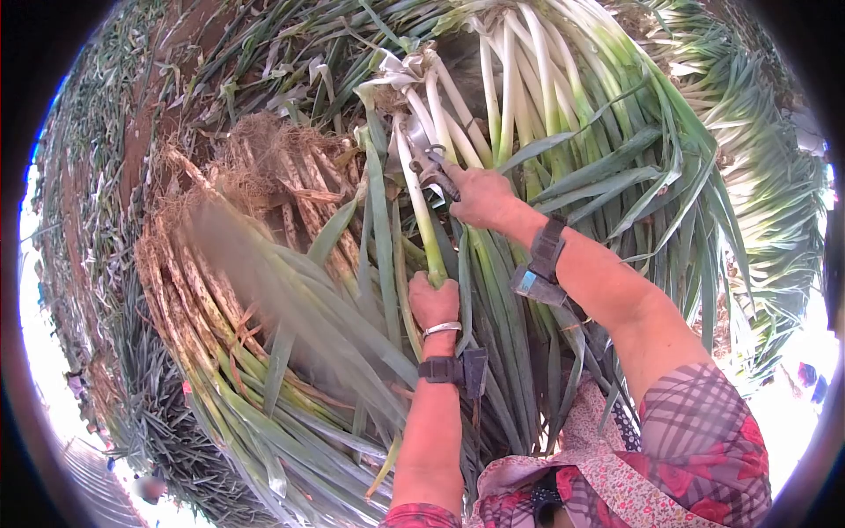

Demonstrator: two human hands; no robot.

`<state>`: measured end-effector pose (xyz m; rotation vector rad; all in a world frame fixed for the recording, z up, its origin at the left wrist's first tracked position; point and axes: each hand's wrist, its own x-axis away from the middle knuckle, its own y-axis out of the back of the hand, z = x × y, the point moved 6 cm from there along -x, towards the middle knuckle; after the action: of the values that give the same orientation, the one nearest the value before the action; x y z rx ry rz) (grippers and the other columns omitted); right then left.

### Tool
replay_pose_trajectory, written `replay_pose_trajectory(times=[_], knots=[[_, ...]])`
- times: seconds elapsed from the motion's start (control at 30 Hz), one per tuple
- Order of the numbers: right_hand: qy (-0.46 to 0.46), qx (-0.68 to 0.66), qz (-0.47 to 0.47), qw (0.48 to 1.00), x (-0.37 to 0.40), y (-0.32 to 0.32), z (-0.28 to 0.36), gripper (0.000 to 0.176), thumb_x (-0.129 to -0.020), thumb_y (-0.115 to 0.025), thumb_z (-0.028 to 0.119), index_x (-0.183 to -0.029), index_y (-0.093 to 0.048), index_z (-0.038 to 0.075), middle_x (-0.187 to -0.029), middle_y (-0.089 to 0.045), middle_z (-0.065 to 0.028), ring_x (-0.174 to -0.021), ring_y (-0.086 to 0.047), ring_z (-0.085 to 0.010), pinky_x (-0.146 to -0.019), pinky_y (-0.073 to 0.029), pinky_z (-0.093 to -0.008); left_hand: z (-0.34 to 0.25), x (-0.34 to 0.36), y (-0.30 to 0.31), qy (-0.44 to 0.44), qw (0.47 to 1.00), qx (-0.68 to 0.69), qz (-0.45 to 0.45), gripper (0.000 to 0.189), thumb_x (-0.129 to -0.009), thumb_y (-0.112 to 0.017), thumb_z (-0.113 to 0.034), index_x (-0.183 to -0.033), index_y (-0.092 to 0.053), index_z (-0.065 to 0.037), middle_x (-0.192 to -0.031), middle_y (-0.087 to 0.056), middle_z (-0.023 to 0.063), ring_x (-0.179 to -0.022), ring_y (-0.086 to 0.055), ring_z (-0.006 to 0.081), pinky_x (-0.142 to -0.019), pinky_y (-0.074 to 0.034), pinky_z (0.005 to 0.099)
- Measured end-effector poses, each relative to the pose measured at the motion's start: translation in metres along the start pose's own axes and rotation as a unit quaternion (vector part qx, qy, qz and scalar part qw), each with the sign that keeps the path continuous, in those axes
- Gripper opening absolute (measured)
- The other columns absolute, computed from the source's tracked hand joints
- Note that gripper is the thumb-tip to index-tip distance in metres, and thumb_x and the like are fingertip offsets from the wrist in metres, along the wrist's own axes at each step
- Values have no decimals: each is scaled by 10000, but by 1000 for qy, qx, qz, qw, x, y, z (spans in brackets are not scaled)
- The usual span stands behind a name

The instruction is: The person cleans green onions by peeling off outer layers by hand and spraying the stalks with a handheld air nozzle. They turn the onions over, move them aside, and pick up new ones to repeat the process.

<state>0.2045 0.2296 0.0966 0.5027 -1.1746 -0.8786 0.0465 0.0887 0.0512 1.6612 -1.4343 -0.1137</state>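
Observation:
My left hand (435,304) is closed around the green part of a leek (416,194), whose white shank points away from me. In my right hand (488,198) is a metal tool (431,169) with a dark handle. It sits right beside that shank, and part of it is hidden by my fingers. Beyond both hands lies a pile of trimmed leeks (541,70) with clean white shanks. To the left, unpeeled leeks (189,290) with brown, soil-covered skins and shaggy roots (264,141) lie in a heap. A motion-blurred leek (290,273) crosses over them.
Loose green leaves and peelings (299,53) cover the ground at the far left and back. On the right stretches a long row of stacked leeks (757,176). Dark straps with small boxes sit on both my wrists, and long leaves hang close to my forearms.

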Motion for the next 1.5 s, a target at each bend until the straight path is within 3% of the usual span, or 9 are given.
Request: replay_pose_trajectory(times=[0.43,0.57,0.83,0.93,1.1,1.17,1.23,1.4,1.5], knots=[[65,-132,-28,989,32,15,-18,678,-662,-597,188,-1310,-436,70,-968,-624,-237,-922,-599,-383,-816,-473,-451,-38,20,40,-37,997,26,-59,255,-655,-614,-122,-838,-524,30,-839,-550,214,-801,-538,414,-735,-429,465],[38,-159,-124,979,61,33,-41,715,-668,-590,195,-1349,-403,82,-959,-621,-245,-907,-597,-387,-813,-468,-448,-44,20,5,-44,995,81,-43,245,-661,-620,-123,-847,-533,10,-837,-548,200,-801,-544,404,-718,-436,455],[75,-98,-57,991,98,24,-37,738,-671,-609,221,-1364,-387,93,-963,-603,-230,-903,-582,-391,-804,-465,-447,-73,60,-71,-79,992,-17,99,356,-733,-675,-248,-999,-564,-40,-963,-564,179,-904,-568,387,-735,-478,436],[79,-105,-48,990,96,8,-38,737,-666,-608,209,-1359,-392,86,-963,-600,-231,-900,-579,-393,-802,-461,-449,-55,53,-87,-175,977,-41,113,385,-682,-725,-300,-870,-489,-61,-886,-507,145,-781,-579,391,-658,-458,489],[62,-183,-93,977,114,9,-39,722,-655,-607,176,-1341,-408,77,-945,-597,-233,-888,-581,-395,-791,-470,-450,-79,19,56,-271,947,-148,-93,605,-666,-742,-375,-1115,-534,-27,-1066,-533,187,-993,-484,374,-856,-377,503],[111,-168,-71,977,140,3,-17,729,-653,-613,177,-1343,-402,75,-925,-592,-228,-867,-580,-397,-775,-472,-450,-67,10,115,-223,877,-290,-313,690,-663,-757,-326,-1210,-475,-13,-1122,-523,221,-1070,-476,385,-956,-355,459],[160,-149,-57,974,164,6,8,737,-651,-618,178,-1345,-395,73,-904,-586,-222,-846,-579,-400,-759,-475,-450,-42,-13,168,-56,907,-267,-322,778,-641,-765,-313,-1258,-414,6,-1181,-494,223,-1133,-433,396,-984,-338,462],[239,-168,90,952,184,-6,65,776,-645,-634,134,-1372,-366,95,-922,-564,-193,-862,-570,-380,-746,-464,-447,22,-71,180,-25,950,-200,-239,649,-670,-709,-219,-1206,-437,24,-1164,-488,265,-1091,-463,428,-933,-387,462],[231,-192,-11,954,180,2,66,756,-665,-636,179,-1365,-359,106,-862,-552,-186,-762,-569,-383,-676,-464,-457,12,-63,186,-45,985,-107,-127,539,-663,-640,-134,-1147,-478,40,-1121,-508,282,-1045,-489,439,-904,-411,456]])
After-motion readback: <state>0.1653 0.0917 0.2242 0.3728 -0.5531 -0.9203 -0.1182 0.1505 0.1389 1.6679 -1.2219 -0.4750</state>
